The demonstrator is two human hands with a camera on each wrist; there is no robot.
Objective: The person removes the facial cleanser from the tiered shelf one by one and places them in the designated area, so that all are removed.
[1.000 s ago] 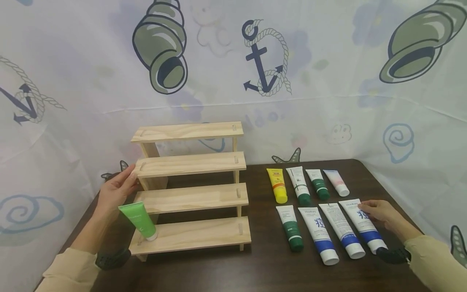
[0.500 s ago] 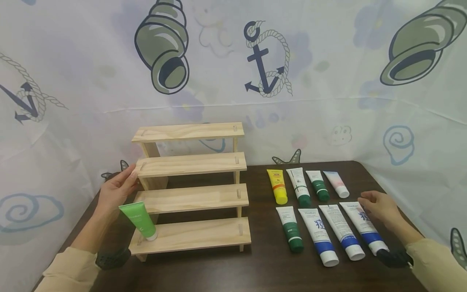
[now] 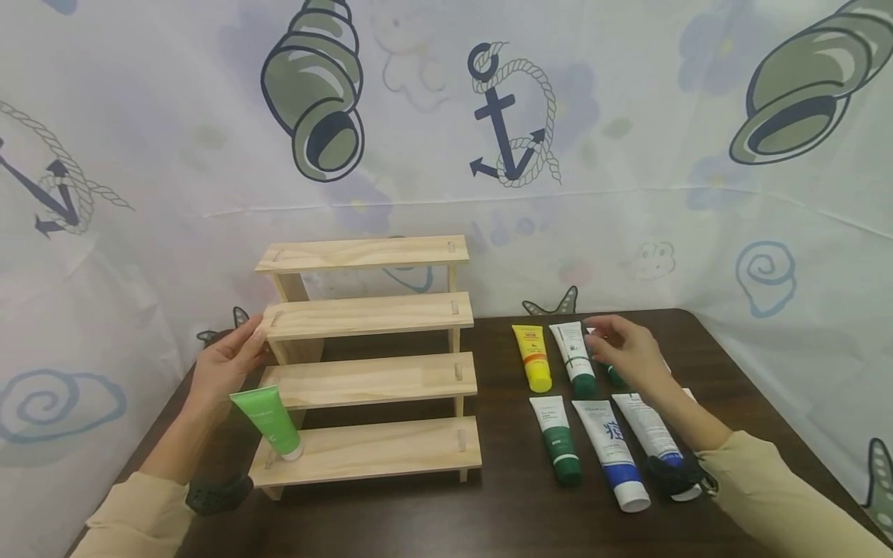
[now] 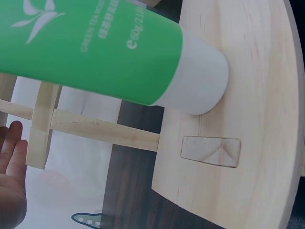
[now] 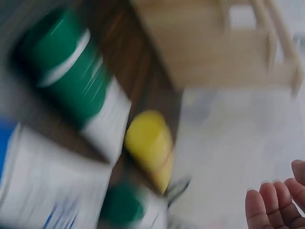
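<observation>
At the left stands a four-tier wooden display rack [image 3: 370, 380]. My left hand [image 3: 226, 360] holds the left end of its second shelf from the top; some of its fingers [image 4: 16, 157] show beside the rack in the left wrist view. A green squeeze tube [image 3: 270, 422] stands on its white cap, tilted, at the left of the lowest shelf. My right hand [image 3: 628, 353], fingers loosely bent and holding nothing, is above the back row of tubes. It partly hides a small white-and-green tube [image 3: 615, 377]. Just left of its fingertips lies a larger white-and-green tube [image 3: 575, 360].
A yellow tube [image 3: 533, 358] lies at the back row's left. In front lie another white-and-green tube [image 3: 558, 442] and white-and-blue tubes [image 3: 614, 457], the right ones partly behind my right forearm. A patterned cloth [image 3: 418, 155] hangs behind the dark table [image 3: 391, 519].
My right hand has left the rightmost white-and-blue tube and moved left and back, over the back row. My left hand stays at the rack, and the tubes lie where they were.
</observation>
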